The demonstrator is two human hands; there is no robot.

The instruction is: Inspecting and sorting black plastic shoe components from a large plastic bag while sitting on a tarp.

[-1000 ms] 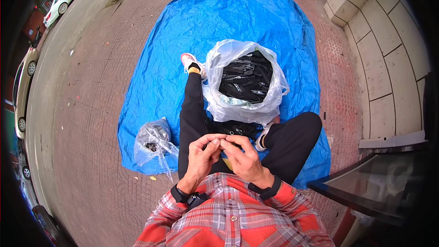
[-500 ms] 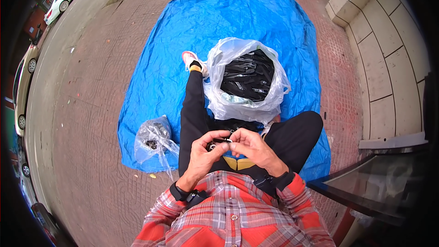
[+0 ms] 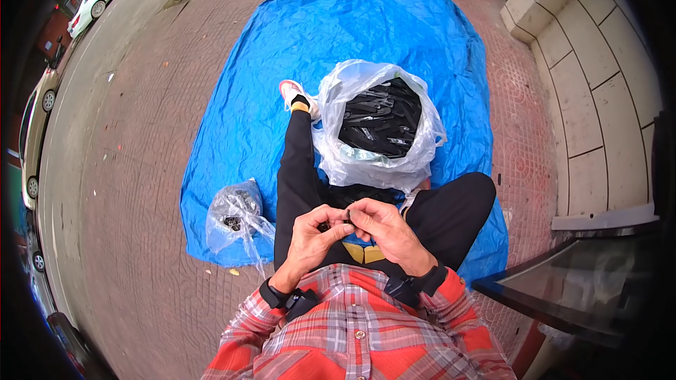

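Fingers of the left hand (image 3: 310, 239) and right hand (image 3: 387, 232), tips nearly meeting, pinch a small dark piece (image 3: 347, 219) before the plaid shirt (image 3: 359, 309). Ahead, a large clear bag (image 3: 377, 173) is full of black strips (image 3: 380, 116); leftward, a small clear bag (image 3: 224, 236) holds dark bits (image 3: 232, 223).

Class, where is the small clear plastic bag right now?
In the head view, the small clear plastic bag sits left of centre, on the near-left corner of the crinkled blue sheet, beside the person's black-trousered left leg.
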